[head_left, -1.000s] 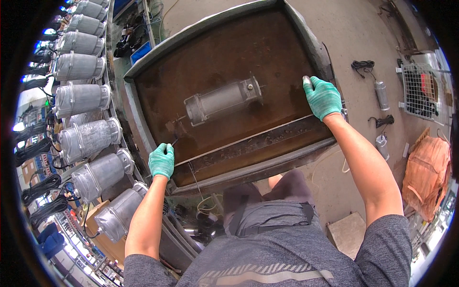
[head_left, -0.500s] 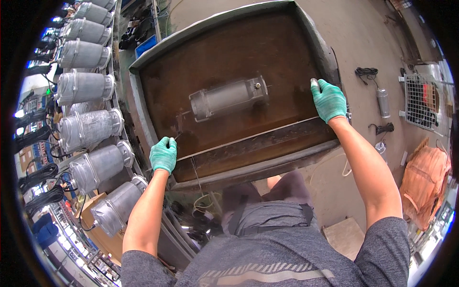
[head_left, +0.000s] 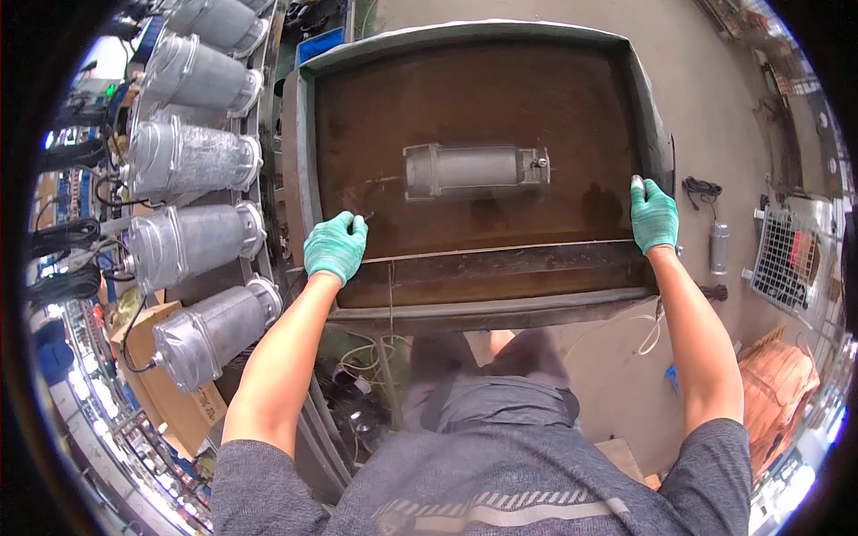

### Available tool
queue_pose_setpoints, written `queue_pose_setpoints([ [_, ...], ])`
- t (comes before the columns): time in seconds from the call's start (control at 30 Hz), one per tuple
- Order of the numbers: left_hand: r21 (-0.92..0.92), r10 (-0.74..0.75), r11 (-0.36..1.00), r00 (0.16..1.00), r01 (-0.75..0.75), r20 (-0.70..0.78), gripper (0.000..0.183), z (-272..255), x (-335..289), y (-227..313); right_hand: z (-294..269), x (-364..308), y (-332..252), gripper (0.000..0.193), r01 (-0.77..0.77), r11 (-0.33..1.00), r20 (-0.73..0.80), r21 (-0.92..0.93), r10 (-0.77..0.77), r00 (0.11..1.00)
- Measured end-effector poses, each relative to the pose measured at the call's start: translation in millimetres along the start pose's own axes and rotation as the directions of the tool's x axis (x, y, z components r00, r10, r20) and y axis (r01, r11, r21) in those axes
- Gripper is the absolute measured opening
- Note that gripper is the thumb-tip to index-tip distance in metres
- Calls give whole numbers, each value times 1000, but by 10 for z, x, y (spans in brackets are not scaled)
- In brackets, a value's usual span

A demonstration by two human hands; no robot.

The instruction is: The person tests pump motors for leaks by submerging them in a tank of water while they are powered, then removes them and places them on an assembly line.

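Note:
A wide grey-rimmed tank (head_left: 500, 308) of brownish liquid stands in front of me. In the liquid lies a grey metal cylinder (head_left: 474, 168), probably a motor or pump housing, with a flanged left end and a small brass fitting at its right. My left hand (head_left: 335, 247), in a green glove, is closed at the tank's left side. A short dark cable (head_left: 368, 216) sticks out from its fingertips toward the liquid. At the right wall, my green-gloved right hand (head_left: 654, 217) is closed over the rim, thumb on the inner side.
Several similar metal cylinders (head_left: 197, 237) with black cables line a rack at the left. A cardboard box (head_left: 170, 393) sits below them. On the right floor are a small cylinder on a cable (head_left: 719, 248), a white wire grid (head_left: 786, 255) and an orange-brown wrapped bundle (head_left: 779, 393).
The view has turned, so the tank now looks level and farther right. Both hands keep their places at its sides, and the cylinder stays in the liquid.

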State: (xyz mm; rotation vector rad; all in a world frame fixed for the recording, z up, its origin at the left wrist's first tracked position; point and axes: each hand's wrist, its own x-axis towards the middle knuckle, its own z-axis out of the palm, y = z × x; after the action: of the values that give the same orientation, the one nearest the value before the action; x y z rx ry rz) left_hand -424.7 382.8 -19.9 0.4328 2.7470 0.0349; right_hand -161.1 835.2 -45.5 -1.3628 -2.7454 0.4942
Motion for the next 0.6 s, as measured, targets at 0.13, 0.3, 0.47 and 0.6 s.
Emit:
queue_pose_setpoints([
  [0.13,-7,-7,1000,1000,7,7,36,-32,-8,12,-22,-5,-2,41,-12,1000,-15,13,13,1000],
  [0.3,-5,-16,1000,999,16,52,36,-95,-9,-14,28,-2,-26,40,-5,1000,-59,16,6,998],
  [0.47,-74,4,997,998,1,62,36,-75,16,-43,79,21,48,32,74,997,-34,12,-74,997],
  [0.6,-70,-13,997,997,18,72,38,-58,16,-106,2,-10,-572,39,186,982,179,-37,-176,968],
])
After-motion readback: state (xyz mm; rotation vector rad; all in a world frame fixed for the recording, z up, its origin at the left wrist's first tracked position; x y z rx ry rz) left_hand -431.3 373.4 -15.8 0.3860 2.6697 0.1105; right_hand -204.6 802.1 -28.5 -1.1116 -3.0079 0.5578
